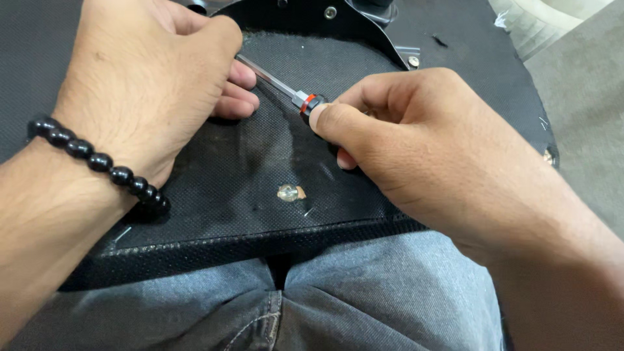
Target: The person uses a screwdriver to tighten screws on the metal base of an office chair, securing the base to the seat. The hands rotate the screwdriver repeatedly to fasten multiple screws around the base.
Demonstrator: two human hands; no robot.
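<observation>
The right hand (416, 143) pinches the screwdriver (286, 88) handle; the left hand (149, 78) curls over its shaft tip on the black fabric-covered panel (247, 175) across the lap. A slipped tip could jab those fingers or tear fabric.

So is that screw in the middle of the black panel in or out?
In. The screw sits seated in the black fabric-covered panel, head flush; how tight, cannot tell.
</observation>
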